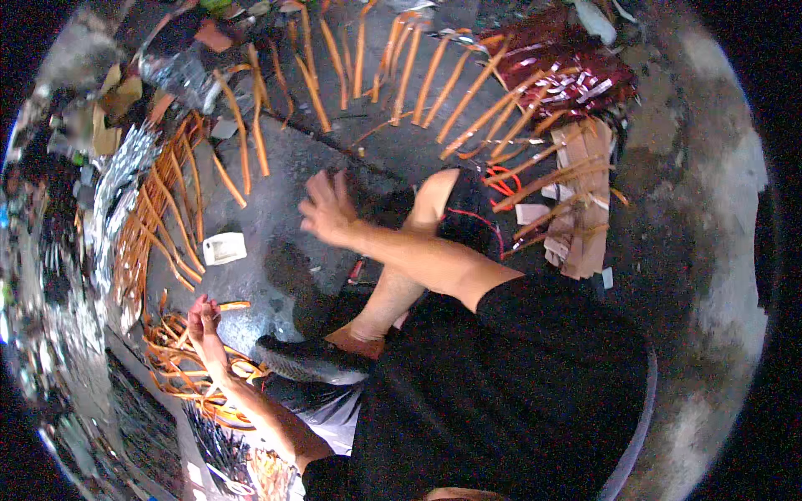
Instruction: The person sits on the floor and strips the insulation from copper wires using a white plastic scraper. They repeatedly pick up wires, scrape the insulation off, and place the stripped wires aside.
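Left hand (pixel 203 321) pinches one copper tube (pixel 235 306) beside the tube pile (pixel 180 367), right hand (pixel 328 209) spread open above the floor (pixel 276 167); a firm grip should prevent slipping.

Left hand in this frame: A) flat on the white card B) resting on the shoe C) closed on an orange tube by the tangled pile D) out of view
C: the left hand grips an orange tube at the pile.
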A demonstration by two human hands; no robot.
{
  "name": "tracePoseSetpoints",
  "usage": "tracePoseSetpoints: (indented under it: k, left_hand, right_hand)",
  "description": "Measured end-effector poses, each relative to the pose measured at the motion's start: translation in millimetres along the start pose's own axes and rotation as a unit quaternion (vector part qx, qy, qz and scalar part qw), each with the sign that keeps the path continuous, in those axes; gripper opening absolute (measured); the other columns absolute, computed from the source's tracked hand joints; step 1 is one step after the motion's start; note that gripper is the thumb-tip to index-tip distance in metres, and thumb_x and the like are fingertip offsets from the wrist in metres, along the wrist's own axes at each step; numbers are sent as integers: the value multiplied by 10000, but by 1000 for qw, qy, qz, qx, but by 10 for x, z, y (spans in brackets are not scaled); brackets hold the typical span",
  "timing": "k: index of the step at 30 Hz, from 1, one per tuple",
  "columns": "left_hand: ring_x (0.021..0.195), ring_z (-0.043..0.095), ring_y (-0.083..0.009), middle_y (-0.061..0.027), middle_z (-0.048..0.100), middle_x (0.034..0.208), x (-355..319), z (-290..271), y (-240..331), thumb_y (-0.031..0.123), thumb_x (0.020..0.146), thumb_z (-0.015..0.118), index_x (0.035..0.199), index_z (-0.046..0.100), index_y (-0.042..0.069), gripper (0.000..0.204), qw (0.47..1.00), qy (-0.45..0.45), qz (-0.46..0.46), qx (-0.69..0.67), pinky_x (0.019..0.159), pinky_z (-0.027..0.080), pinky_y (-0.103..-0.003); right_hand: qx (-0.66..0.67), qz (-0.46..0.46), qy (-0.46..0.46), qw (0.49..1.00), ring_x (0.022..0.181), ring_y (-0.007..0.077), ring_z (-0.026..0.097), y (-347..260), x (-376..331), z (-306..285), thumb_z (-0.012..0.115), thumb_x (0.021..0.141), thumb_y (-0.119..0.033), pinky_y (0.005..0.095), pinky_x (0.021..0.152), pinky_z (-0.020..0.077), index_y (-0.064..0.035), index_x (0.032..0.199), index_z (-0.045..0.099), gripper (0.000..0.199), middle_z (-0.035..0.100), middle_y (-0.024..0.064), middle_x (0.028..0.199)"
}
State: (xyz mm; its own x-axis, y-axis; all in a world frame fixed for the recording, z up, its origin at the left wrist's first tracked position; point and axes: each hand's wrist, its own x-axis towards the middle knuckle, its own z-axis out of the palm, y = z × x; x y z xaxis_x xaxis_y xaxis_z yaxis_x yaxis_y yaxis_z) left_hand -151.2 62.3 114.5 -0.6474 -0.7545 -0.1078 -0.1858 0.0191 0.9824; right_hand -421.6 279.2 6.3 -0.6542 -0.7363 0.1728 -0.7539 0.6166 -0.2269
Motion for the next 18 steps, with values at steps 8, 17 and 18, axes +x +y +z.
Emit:
tracePoseSetpoints:
  k: [8,17,18]
  left_hand:
    - [900,571,-126,-56,637,985,-795,544,922,283,970,552,1189,593,11,352,993,-63,58,78,882,452,-290]
    - [863,597,-131,-75,640,988,-957,1044,1157,232,980,541,1187,586,6,310,985,-133,83,69,853,479,-285]
    - [868,599,-131,-75,640,988,-960,1124,1189,228,980,541,1185,587,5,307,985,-139,77,64,853,480,-284]
  right_hand:
    - [-10,-6,77,997,1408,426,166,392,-317,180,521,901,-470,677,1087,108,-100,1148,636,460,306,248,1472]
    - [-42,27,-44,998,1431,416,115,322,-150,-274,500,884,-470,703,1075,42,-31,1260,490,578,230,269,1508]
    - [-63,87,65,992,1431,409,117,427,-129,-141,450,919,-504,666,1104,58,-5,1426,333,721,198,279,1515]
